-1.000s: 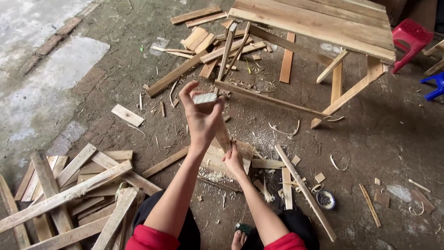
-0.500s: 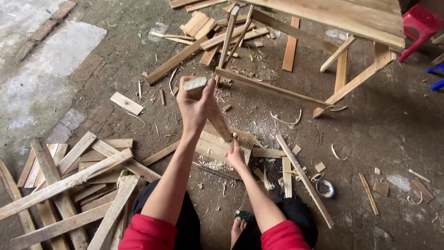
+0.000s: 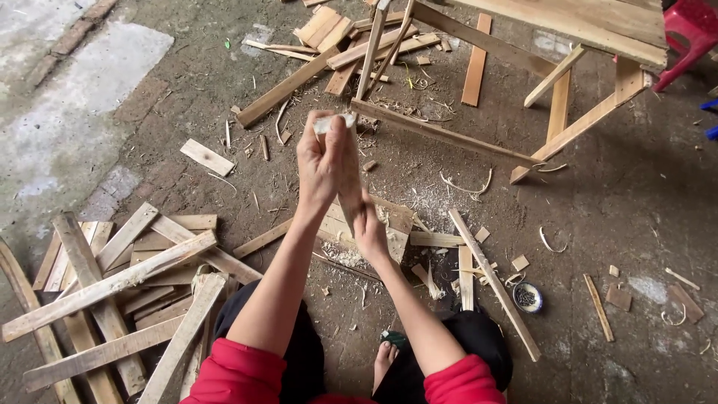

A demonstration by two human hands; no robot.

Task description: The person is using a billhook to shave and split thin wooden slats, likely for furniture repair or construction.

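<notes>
My left hand (image 3: pixel 320 161) is raised in front of me, closed around a small pale block (image 3: pixel 334 122) and the upper end of a narrow wooden strip (image 3: pixel 350 179). The strip stands nearly upright. My right hand (image 3: pixel 372 233) grips its lower end, just above a flat wooden board (image 3: pixel 396 224) lying on the ground among shavings. Both arms wear red sleeves.
A pile of wooden slats (image 3: pixel 112 292) lies at the left. A wooden table frame (image 3: pixel 568 112) stands at the upper right beside a red plastic stool (image 3: pixel 688 26). Offcuts (image 3: pixel 329 34) lie at the top. A small round tin (image 3: pixel 527 297) sits right of my knee.
My left hand has turned the pale block from lying crosswise on top to pressing against the strip's upper end. My right hand stays low on the strip.
</notes>
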